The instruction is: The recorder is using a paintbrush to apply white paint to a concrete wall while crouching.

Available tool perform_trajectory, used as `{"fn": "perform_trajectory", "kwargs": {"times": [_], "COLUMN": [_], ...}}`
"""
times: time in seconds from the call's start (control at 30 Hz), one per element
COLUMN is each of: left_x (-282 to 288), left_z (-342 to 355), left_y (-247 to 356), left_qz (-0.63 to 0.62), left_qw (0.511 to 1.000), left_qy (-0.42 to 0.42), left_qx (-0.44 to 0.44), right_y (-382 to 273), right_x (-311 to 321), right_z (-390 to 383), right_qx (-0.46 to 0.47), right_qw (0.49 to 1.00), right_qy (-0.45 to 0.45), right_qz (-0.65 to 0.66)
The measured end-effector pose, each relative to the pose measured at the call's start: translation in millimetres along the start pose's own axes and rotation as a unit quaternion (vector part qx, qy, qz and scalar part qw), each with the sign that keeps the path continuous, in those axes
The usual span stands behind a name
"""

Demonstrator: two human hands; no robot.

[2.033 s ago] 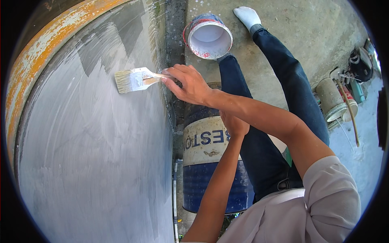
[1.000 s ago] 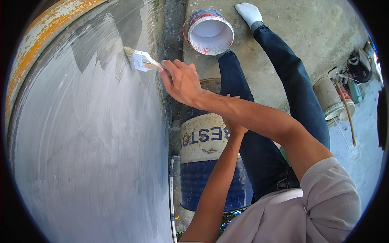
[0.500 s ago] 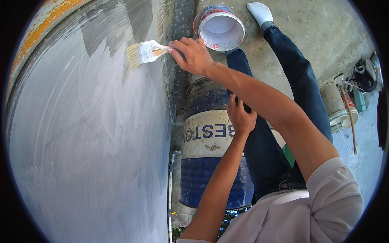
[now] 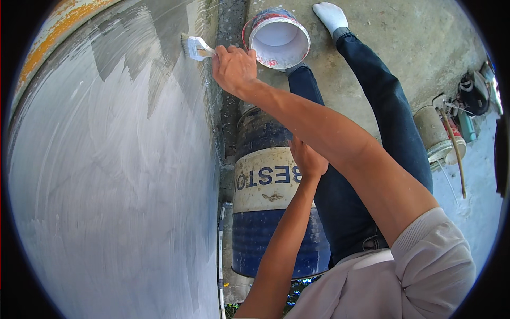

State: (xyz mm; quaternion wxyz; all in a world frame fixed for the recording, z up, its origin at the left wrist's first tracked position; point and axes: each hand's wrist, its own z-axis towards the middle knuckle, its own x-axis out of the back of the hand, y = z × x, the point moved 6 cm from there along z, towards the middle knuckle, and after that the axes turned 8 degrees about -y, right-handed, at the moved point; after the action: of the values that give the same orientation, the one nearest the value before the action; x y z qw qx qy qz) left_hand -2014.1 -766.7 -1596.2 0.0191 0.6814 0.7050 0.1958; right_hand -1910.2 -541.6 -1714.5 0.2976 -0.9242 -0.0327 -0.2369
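Observation:
My right hand (image 4: 235,68) is closed round the handle of a paintbrush (image 4: 199,49) with pale bristles and a white-smeared ferrule. The bristle tips meet the wall (image 4: 122,196) on a bare grey patch near its right edge. Streaky whitish paint covers most of the wall below. Just right of this hand, a paint bucket (image 4: 264,17) holds white paint and has a reddish handle. My left hand (image 4: 309,159) rests against my leg in dark jeans, beside a drum (image 4: 276,239). Its visible fingers are extended, and my right forearm hides some of them.
The blue and cream drum stands between the wall and my legs. A narrow pipe (image 4: 221,250) runs along the wall's foot. To the right, a stained bucket (image 4: 431,127), a wooden stick (image 4: 453,149) and dark shoes (image 4: 473,94) sit on the concrete floor (image 4: 419,42).
My right hand has moved the brush up and slightly right along the wall, onto the grey patch. My left hand stays at my leg, now more covered by the right forearm.

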Motion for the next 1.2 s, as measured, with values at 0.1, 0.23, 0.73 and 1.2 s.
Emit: {"fn": "perform_trajectory", "kwargs": {"times": [0.1, 0.23, 0.73, 1.2], "left_x": [-0.7, 8.3, 2.6, 3.5], "left_z": [-4.9, -4.3, 1.3, -5.3], "left_y": [-1.2, 8.8, -3.3, -4.9], "left_qz": [0.068, 0.0, -0.005, 0.055], "left_qw": [0.996, 0.981, 1.0, 0.997], "left_qy": [0.007, 0.111, -0.015, 0.021], "left_qx": [-0.048, -0.16, 0.013, -0.054], "right_y": [-15.4, -28.3, 20.2, -3.4], "right_x": [2.8, 18.2, -31.3, -43.0], "right_z": [-37.6, -98.3, -27.2, -50.6], "right_qx": [0.038, 0.103, 0.128, 0.01], "right_qw": [0.998, 0.988, 0.991, 0.994], "right_qy": [0.013, 0.042, -0.027, -0.089], "right_qz": [0.05, 0.104, 0.002, 0.063]}}
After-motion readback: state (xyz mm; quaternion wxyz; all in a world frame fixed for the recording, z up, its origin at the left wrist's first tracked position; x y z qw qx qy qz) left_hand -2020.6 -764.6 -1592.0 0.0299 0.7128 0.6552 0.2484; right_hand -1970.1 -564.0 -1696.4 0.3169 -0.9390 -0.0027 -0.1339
